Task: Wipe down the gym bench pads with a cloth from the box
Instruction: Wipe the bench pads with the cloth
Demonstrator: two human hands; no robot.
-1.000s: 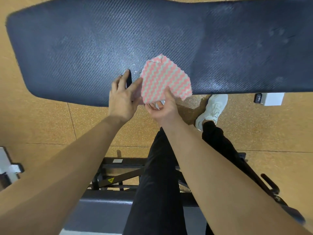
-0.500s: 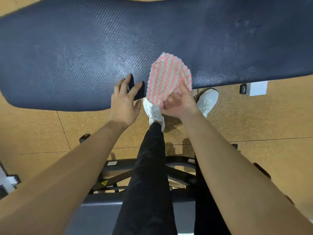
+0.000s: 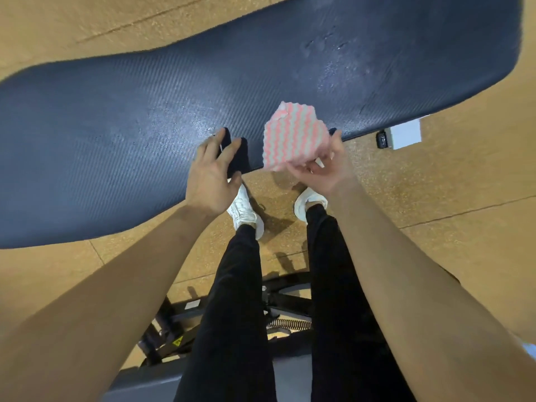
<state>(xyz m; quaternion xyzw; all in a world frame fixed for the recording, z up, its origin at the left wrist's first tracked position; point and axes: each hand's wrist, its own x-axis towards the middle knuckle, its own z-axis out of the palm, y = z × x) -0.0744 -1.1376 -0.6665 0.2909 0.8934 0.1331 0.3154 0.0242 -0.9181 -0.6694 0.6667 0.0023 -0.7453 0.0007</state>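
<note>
Bench pad (image 3: pixel 130 134), cloth (image 3: pixel 293 137) in right hand (image 3: pixel 324 172)

A tan, speckled floor (image 3: pixel 435 204) with thin dark seams fills the scene, evenly lit, with soft shadows on it. At the right lies a small white block (image 3: pixel 406 136) with a black end. Near, a black metal frame (image 3: pixel 174 323) carries a yellow warning sticker (image 3: pixel 177 341) and a coil spring (image 3: pixel 290 324)
</note>
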